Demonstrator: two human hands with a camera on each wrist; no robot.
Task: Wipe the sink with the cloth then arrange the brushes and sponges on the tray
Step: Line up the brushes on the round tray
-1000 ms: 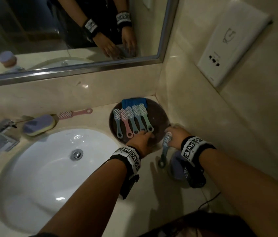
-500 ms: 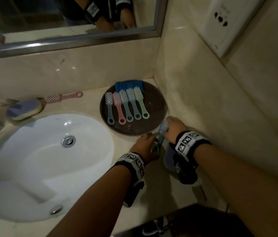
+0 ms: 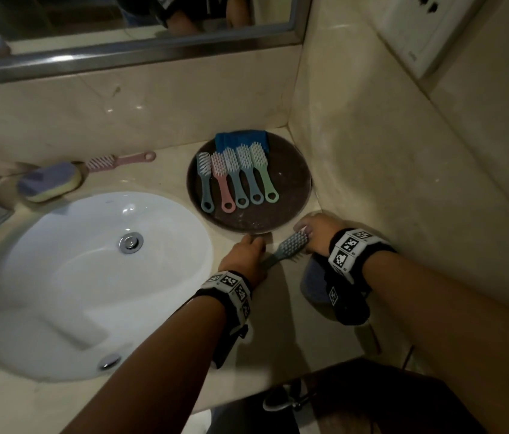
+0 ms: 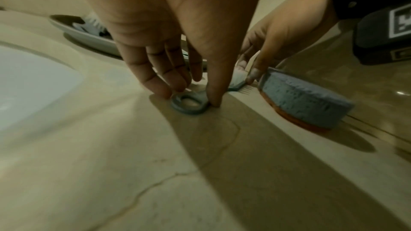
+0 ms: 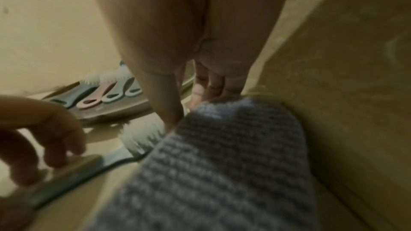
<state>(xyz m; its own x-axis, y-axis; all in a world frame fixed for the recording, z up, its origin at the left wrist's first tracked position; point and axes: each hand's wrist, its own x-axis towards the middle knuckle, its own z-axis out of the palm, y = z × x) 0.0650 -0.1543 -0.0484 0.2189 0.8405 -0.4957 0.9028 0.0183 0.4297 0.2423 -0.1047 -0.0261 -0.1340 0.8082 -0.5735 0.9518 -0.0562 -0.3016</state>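
A beige stone worktop runs into a corner under a mirror, with a white sink set into it. A round dark tray sits in the corner, carrying five brushes side by side and a blue cloth behind them. By the back wall lie a purple and yellow sponge and a pink brush.

Just in front of the tray a grey-blue brush lies on the worktop, bristles up. The left hand reaches down to its handle; the fingers are nearly straight, and they and the thumb touch the ring end on either side. The right hand is at the bristle end, fingers curled down around the head. A blue sponge with an orange underside lies under the right wrist, close against the side wall.
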